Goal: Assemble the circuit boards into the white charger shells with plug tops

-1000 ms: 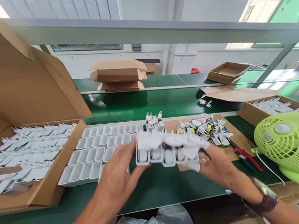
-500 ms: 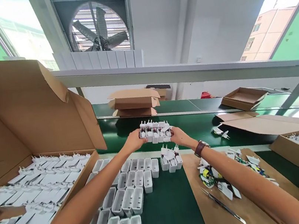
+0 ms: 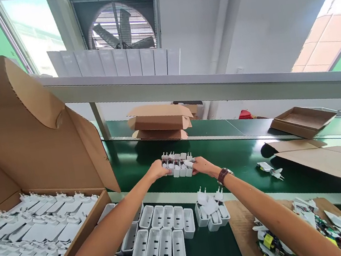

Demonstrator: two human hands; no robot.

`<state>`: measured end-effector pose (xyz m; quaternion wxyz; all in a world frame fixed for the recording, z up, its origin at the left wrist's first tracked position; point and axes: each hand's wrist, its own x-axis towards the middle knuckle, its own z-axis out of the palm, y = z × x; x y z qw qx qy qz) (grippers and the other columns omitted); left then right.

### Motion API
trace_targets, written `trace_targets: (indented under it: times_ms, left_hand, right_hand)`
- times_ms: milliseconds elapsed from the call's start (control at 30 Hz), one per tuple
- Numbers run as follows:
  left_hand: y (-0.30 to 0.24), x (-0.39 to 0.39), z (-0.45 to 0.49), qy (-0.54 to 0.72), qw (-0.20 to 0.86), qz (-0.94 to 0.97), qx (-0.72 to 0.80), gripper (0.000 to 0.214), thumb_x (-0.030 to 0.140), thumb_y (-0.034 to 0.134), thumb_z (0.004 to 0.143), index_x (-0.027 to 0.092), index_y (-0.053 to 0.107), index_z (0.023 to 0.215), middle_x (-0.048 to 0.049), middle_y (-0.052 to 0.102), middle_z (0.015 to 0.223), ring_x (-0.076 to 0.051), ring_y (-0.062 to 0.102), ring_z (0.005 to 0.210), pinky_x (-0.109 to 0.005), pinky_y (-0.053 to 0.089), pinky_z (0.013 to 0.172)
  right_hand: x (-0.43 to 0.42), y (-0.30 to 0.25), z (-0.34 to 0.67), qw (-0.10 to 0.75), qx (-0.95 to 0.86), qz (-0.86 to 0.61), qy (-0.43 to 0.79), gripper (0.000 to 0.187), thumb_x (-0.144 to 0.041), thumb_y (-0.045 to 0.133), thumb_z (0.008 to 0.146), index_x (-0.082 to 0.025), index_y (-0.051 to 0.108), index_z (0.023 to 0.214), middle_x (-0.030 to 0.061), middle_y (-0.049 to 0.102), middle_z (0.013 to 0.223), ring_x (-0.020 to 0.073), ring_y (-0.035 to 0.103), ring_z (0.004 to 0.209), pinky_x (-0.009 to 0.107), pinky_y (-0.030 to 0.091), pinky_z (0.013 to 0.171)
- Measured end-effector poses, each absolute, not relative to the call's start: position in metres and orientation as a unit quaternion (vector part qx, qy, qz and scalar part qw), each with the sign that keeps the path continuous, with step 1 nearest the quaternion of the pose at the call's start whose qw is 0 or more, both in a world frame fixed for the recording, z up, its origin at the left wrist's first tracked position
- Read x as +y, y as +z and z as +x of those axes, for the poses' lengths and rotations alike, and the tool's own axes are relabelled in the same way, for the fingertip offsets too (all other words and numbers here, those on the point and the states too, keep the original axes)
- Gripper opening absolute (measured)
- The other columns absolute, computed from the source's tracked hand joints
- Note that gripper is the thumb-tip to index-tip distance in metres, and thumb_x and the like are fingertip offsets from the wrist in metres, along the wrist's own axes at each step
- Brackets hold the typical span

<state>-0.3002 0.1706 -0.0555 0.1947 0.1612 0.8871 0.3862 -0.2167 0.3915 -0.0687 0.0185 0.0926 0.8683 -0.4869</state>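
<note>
A row of several small white plastic housings with plug pins [image 3: 178, 168] is held level over the green belt, pressed together from both ends. My left hand [image 3: 157, 170] is closed around the row's left end. At the right end my right hand [image 3: 204, 165] grips with thumb and fingers, which are partly hidden. Whether the row touches the belt, I cannot tell. Nearer to me, several open white housings [image 3: 155, 242] stand in rows. To their right is a small cluster of housings with plug pieces [image 3: 212, 207] lying in them.
At left, an open cardboard box [image 3: 100, 204] holds many white plug pieces. Circuit boards and white parts [image 3: 322, 225] are heaped on brown cardboard [image 3: 237, 220] at right. A loose plug with a board [image 3: 270, 170] lies on the green belt [image 3: 239, 156]. Folded cartons [image 3: 160, 119] sit behind.
The view has moved closer and turned slightly. Both hands and the held row appear lower over the belt, still gripping both ends. My right fingers have shifted at the row's right end.
</note>
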Motion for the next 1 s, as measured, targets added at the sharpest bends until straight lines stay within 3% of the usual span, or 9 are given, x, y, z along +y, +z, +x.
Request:
trace_targets:
  times_ms: [133, 233, 400, 533, 633, 733, 800, 900, 1000]
  left_hand:
    - [-0.051, 0.16, -0.299, 0.388, 0.185, 0.132, 0.893, 0.031, 0.036, 0.068, 0.098, 0.015, 0.065, 0.121, -0.0088, 0.068, 0.122, -0.024, 0.069, 0.107, -0.045, 0.059, 0.093]
    - [-0.039, 0.151, -0.287, 0.4, 0.144, 0.114, 0.898, 0.039, 0.037, 0.069, 0.097, 0.016, 0.062, 0.128, -0.0115, 0.066, 0.132, -0.027, 0.067, 0.117, -0.049, 0.056, 0.099]
    - [-0.008, 0.137, -0.254, 0.434, 0.081, 0.145, 0.885, 0.077, 0.035, 0.08, 0.083, 0.016, 0.045, 0.148, -0.0213, 0.053, 0.153, -0.033, 0.051, 0.143, -0.04, 0.046, 0.111]
    - [0.026, 0.131, -0.222, 0.448, 0.067, 0.211, 0.866, 0.078, 0.041, 0.075, 0.087, 0.015, 0.041, 0.152, -0.0218, 0.05, 0.157, -0.032, 0.053, 0.141, -0.038, 0.05, 0.107]
    - [0.044, 0.13, -0.193, 0.439, 0.085, 0.281, 0.849, 0.073, 0.043, 0.073, 0.088, 0.015, 0.044, 0.149, -0.0186, 0.058, 0.15, -0.028, 0.06, 0.133, -0.035, 0.053, 0.103]
    - [0.042, 0.129, -0.161, 0.4, 0.131, 0.358, 0.834, 0.072, 0.044, 0.077, 0.083, 0.016, 0.051, 0.145, -0.0161, 0.068, 0.136, -0.027, 0.068, 0.12, -0.035, 0.056, 0.098]
    - [0.031, 0.131, -0.14, 0.365, 0.154, 0.397, 0.828, 0.083, 0.043, 0.085, 0.073, 0.018, 0.053, 0.145, -0.0167, 0.067, 0.138, -0.032, 0.065, 0.126, -0.04, 0.053, 0.102]
    - [0.008, 0.143, -0.118, 0.321, 0.162, 0.426, 0.83, 0.111, 0.037, 0.095, 0.054, 0.02, 0.045, 0.152, -0.02, 0.051, 0.156, -0.042, 0.045, 0.147, -0.048, 0.039, 0.118]
    - [-0.011, 0.164, -0.109, 0.294, 0.169, 0.423, 0.84, 0.137, 0.04, 0.098, 0.042, 0.016, 0.031, 0.159, -0.0267, 0.037, 0.164, -0.051, 0.033, 0.152, -0.057, 0.03, 0.122]
  right_hand:
    - [0.392, -0.061, -0.216, 0.054, 0.853, 0.143, -0.499, 0.033, -0.039, 0.065, 0.1, -0.017, 0.063, 0.126, 0.0089, 0.067, 0.123, 0.0218, 0.069, 0.101, 0.042, 0.061, 0.085]
    - [0.395, -0.045, -0.206, 0.021, 0.85, 0.158, -0.502, 0.033, -0.039, 0.065, 0.101, -0.018, 0.063, 0.126, 0.009, 0.067, 0.124, 0.022, 0.069, 0.102, 0.042, 0.061, 0.087]
    - [0.403, -0.005, -0.173, -0.078, 0.853, 0.149, -0.494, 0.032, -0.042, 0.063, 0.101, -0.018, 0.064, 0.123, 0.0086, 0.067, 0.123, 0.0217, 0.068, 0.102, 0.042, 0.06, 0.088]
    - [0.404, 0.023, -0.134, -0.123, 0.866, 0.114, -0.47, 0.03, -0.042, 0.057, 0.104, -0.016, 0.067, 0.113, 0.0114, 0.07, 0.119, 0.0223, 0.07, 0.101, 0.039, 0.06, 0.086]
    - [0.4, 0.034, -0.099, -0.122, 0.887, 0.088, -0.438, 0.031, -0.041, 0.06, 0.1, -0.015, 0.069, 0.116, 0.0157, 0.072, 0.121, 0.0278, 0.07, 0.105, 0.041, 0.058, 0.092]
    - [0.397, 0.032, -0.062, -0.105, 0.908, 0.064, -0.401, 0.047, -0.042, 0.074, 0.088, -0.016, 0.067, 0.127, 0.0176, 0.07, 0.13, 0.0339, 0.068, 0.113, 0.048, 0.055, 0.1]
    - [0.395, 0.023, -0.039, -0.09, 0.918, 0.046, -0.382, 0.059, -0.038, 0.081, 0.08, -0.017, 0.064, 0.133, 0.0188, 0.066, 0.136, 0.0357, 0.066, 0.118, 0.049, 0.053, 0.102]
    - [0.391, 0.001, -0.012, -0.066, 0.928, 0.027, -0.365, 0.077, -0.028, 0.084, 0.073, -0.016, 0.056, 0.144, 0.0207, 0.062, 0.141, 0.0358, 0.062, 0.124, 0.05, 0.05, 0.106]
    - [0.383, -0.025, 0.0, -0.056, 0.932, 0.024, -0.357, 0.1, -0.025, 0.088, 0.064, -0.013, 0.044, 0.153, 0.0223, 0.057, 0.145, 0.0371, 0.058, 0.129, 0.051, 0.047, 0.109]
